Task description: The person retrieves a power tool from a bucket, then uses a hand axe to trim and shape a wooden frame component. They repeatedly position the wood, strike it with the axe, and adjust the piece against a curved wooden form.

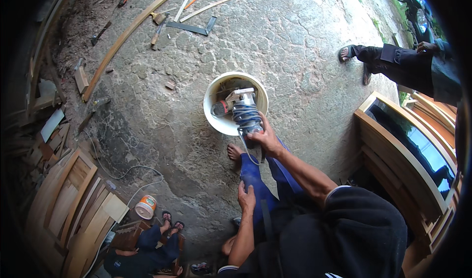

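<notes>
My right hand [265,136] is wrapped round the lower end of a trim router [246,112], a grey power tool with a clear base. Its blue-grey cord is wound several times round the body, and a loose length hangs toward my leg. The router is over the mouth of a white bucket [210,120]. Beside it in the bucket is a black and red tool end [221,108]; the rest of that tool is hidden. My left hand [246,198] lies on my blue trouser leg near the knee, fingers stretched and holding nothing.
Ahead on the rough concrete lie a carpenter's square [189,28], a brush [158,18] and a long wooden strip [130,39]. Framed panels [410,140] are stacked at right, wooden frames [73,204] at left. One person [403,64] stands at right; another [147,251] sits lower left.
</notes>
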Motion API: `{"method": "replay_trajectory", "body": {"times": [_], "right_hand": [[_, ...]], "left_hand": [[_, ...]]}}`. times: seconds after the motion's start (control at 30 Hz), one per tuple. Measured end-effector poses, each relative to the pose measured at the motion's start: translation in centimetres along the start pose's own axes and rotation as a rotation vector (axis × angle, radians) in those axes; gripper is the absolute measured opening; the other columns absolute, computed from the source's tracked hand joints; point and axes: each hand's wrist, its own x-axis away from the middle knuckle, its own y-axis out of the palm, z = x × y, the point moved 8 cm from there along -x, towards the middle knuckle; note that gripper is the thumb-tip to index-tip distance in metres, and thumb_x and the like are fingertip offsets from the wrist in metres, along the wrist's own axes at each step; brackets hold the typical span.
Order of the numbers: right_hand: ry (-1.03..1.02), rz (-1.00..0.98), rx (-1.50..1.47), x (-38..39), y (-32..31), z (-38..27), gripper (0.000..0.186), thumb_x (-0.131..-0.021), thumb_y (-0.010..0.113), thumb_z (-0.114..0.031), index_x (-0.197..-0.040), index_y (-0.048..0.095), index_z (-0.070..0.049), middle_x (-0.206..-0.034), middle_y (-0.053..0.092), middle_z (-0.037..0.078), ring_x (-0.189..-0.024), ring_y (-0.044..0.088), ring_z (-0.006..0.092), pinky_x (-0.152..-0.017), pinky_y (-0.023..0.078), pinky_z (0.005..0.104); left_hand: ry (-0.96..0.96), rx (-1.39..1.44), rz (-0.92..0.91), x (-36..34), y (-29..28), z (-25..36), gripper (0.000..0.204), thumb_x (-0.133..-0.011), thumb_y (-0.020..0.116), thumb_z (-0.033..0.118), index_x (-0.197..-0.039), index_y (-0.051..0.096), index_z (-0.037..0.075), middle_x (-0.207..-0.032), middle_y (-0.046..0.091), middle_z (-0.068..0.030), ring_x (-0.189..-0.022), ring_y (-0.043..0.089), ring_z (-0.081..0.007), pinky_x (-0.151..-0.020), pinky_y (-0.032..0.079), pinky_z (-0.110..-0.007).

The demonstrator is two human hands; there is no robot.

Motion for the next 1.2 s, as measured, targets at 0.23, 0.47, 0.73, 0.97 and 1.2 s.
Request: {"method": "replay_trajectory", "body": {"times": [0.23, 0.47, 0.73, 0.97, 1.2], "right_hand": [[-0.296, -0.356, 0.21, 11.7, 1.7, -16.1, 0.12, -0.062, 0.083, -0.034, -0.16, 0.021, -0.002, -0.153, 0.045, 0.022, -0.149, 0.033, 0.0346, -0.126, -0.004, 0.0515], [-0.382, -0.541, 0.12, 18.3, 5.5, -23.8, 0.117, -0.067, 0.085, -0.025, -0.161, 0.018, 0.0, -0.157, 0.038, 0.018, -0.148, 0.035, 0.0286, -0.124, 0.022, 0.0412], [-0.351, -0.699, 0.022, 20.2, 8.9, -26.4, 0.111, -0.068, 0.083, -0.031, -0.159, 0.027, -0.002, -0.157, 0.038, 0.014, -0.147, 0.036, 0.0245, -0.123, 0.024, 0.0397], [-0.332, -0.774, 0.024, 20.9, 10.5, -27.7, 0.108, -0.068, 0.08, -0.029, -0.158, 0.027, 0.0, -0.151, 0.044, 0.016, -0.14, 0.043, 0.0242, -0.118, 0.031, 0.0365], [-0.314, -0.804, 0.037, 20.7, 10.8, -28.4, 0.109, -0.067, 0.078, -0.028, -0.158, 0.027, 0.003, -0.149, 0.046, 0.017, -0.137, 0.047, 0.025, -0.117, 0.034, 0.0372]], "left_hand": [[0.444, 0.387, 0.098, 3.4, -7.5, 15.1, 0.055, -0.105, 0.058, 0.023, -0.148, 0.04, -0.006, -0.143, 0.054, -0.026, -0.131, 0.056, -0.0311, -0.108, 0.045, -0.039], [0.717, 0.551, -0.004, 11.1, -11.4, 25.8, 0.07, -0.101, 0.064, 0.044, -0.146, 0.044, -0.006, -0.134, 0.058, -0.0187, -0.117, 0.057, -0.0221, -0.099, 0.046, -0.035], [1.039, 0.269, 0.254, 17.3, -15.2, 28.9, 0.035, -0.102, 0.061, 0.019, -0.131, 0.055, 0.001, -0.122, 0.062, -0.0142, -0.099, 0.064, -0.0183, -0.079, 0.054, -0.031], [1.171, 0.359, 0.116, 22.1, -15.3, 30.3, 0.014, -0.102, 0.062, 0.017, -0.108, 0.065, 0.005, -0.096, 0.068, -0.0078, -0.074, 0.064, -0.0129, -0.061, 0.05, -0.031], [1.135, 0.169, 0.399, 26.9, -19.9, 31.1, 0.019, -0.101, 0.067, 0.02, -0.109, 0.068, 0.002, -0.075, 0.059, 0.0022, -0.067, 0.049, -0.0047, -0.061, 0.041, -0.023]]}}
